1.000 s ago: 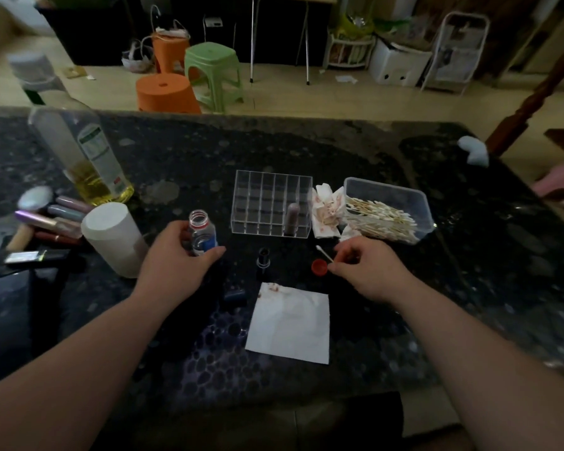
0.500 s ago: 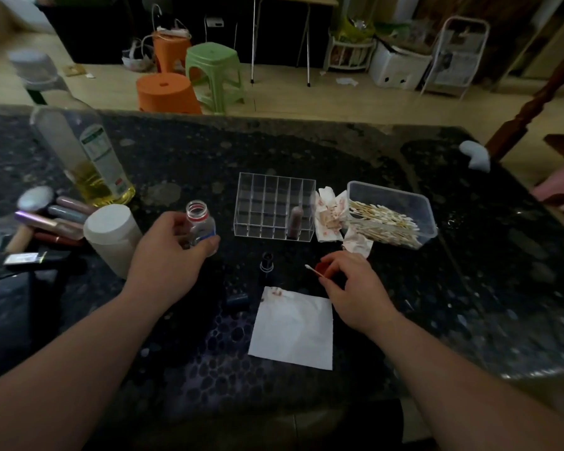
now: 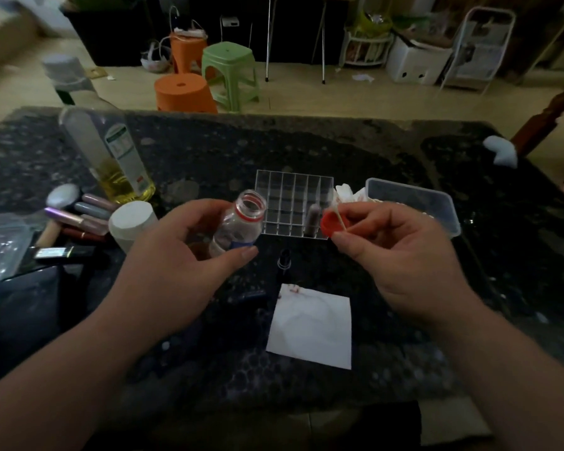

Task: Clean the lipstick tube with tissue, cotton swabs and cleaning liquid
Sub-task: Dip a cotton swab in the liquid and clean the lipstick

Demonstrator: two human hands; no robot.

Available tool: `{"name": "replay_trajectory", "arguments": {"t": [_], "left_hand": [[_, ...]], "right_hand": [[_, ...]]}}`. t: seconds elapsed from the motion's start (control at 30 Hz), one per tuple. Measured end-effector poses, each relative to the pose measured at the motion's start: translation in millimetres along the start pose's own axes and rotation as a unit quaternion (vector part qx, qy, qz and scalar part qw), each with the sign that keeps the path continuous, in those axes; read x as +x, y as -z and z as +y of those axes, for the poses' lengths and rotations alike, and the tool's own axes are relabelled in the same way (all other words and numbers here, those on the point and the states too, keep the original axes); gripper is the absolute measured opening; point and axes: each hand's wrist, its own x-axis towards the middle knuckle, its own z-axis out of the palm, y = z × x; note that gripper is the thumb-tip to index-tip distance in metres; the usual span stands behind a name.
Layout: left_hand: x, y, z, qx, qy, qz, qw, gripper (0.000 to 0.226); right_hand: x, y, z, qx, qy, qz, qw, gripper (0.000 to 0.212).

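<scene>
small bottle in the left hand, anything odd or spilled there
The small bottle is open and tilted in the left hand, its red cap held with a cotton swab in the right hand. No spill shows; only the tissue has reddish smears.

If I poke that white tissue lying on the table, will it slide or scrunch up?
Probably scrunch: the tissue looks thin and lies flat on the dark table, so it is likely floppy and very light. Nothing weighs it down, so a breath might shift it.
</scene>
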Motion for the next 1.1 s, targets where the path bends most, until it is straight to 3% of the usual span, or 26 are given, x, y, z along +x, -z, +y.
{"name": "replay_trajectory", "arguments": {"t": [0.37, 0.7, 1.1], "left_hand": [[-2, -2, 14, 0.117, -0.081, -0.014, 0.99, 0.052], [-4, 1, 18, 0.177, -0.109, 0.002, 0.978, 0.052], [-2, 1, 23, 0.211, -0.126, 0.01, 0.969, 0.052]], "right_hand": [[-5, -20, -5, 0.111, -0.043, -0.025, 0.993, 0.024], [-10, -21, -9, 0.075, -0.034, -0.04, 0.996, 0.023], [-10, -23, -3, 0.121, -0.046, -0.029, 0.991, 0.022]]}}
